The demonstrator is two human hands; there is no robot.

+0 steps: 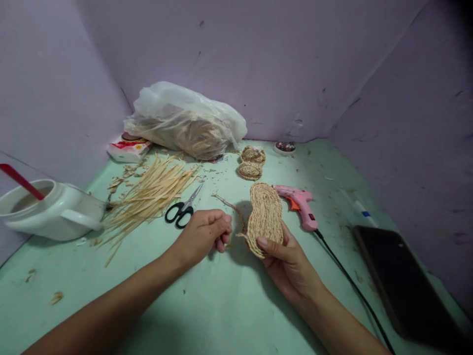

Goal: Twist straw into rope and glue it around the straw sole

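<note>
One right hand [283, 264] pinches near end of woven sole-shaped piece [265, 214], thumb on face, fingers behind. Piece held over bench [218, 318], long axis running away from person, rounded far end toward smaller woven piece [251, 163]. Braided cord [233, 205] trails leftward. Left hand [210, 230] curled beside; cannot tell whether gripping. Right: pink glue gun [303, 204], nozzle leftward. Left: scissors [180, 213], pale strips [155, 192].
</note>
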